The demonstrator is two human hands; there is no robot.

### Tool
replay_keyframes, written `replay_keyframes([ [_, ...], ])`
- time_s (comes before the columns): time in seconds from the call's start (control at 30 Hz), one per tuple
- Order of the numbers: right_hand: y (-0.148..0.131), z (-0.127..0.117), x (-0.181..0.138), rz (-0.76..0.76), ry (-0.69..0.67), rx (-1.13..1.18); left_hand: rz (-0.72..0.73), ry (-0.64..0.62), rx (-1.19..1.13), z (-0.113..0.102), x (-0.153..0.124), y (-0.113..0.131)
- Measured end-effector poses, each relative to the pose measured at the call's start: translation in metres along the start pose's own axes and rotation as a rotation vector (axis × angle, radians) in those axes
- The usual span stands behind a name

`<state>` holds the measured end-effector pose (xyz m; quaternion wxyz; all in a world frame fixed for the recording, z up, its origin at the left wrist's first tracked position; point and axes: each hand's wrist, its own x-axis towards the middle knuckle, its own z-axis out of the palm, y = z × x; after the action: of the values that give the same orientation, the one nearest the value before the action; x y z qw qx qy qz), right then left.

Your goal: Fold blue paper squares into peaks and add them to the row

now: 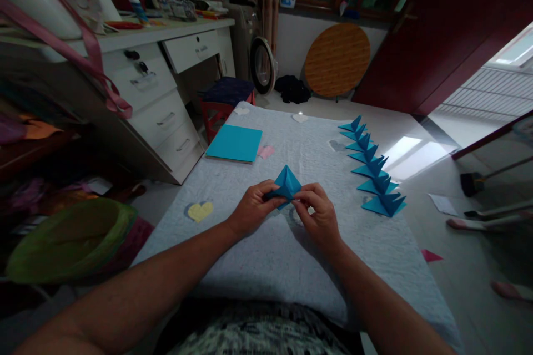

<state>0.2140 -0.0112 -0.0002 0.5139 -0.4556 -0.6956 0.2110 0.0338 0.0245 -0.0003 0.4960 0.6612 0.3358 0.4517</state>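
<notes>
Between my hands, just above the cloth, is a partly folded piece of blue origami paper [287,182] with a pointed top. My left hand [255,205] grips its left side, thumb in front and fingers behind. On the right, my right hand [317,212] pinches its lower right edge between thumb and fingertips. A stack of flat blue paper sheets [234,143] lies at the far left of the table. Along the right side runs a row of several folded blue paper figures [375,172] with pointed tips.
A pale cloth with heart patterns covers the table [245,266]. Left of it stand a green-lined bin [70,233] and a white drawer desk [141,83]. Behind are a stool [228,91], a washing machine with its door ajar [263,65] and a round wooden board [337,60].
</notes>
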Motion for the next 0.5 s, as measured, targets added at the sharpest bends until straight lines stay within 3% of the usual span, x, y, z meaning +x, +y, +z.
replay_keyframes([
  [0.17,0.0026,0.0009,-0.003,0.123,-0.05,0.055,-0.145,0.028,-0.135,-0.0007,0.0004,-0.0034],
  [0.37,0.0027,0.0022,-0.0019,0.126,-0.058,0.085,-0.123,-0.01,-0.147,0.0035,0.0001,-0.0029],
  [0.5,0.0037,0.0015,-0.0015,0.226,-0.083,0.124,-0.139,-0.001,-0.141,0.0045,-0.0002,-0.004],
])
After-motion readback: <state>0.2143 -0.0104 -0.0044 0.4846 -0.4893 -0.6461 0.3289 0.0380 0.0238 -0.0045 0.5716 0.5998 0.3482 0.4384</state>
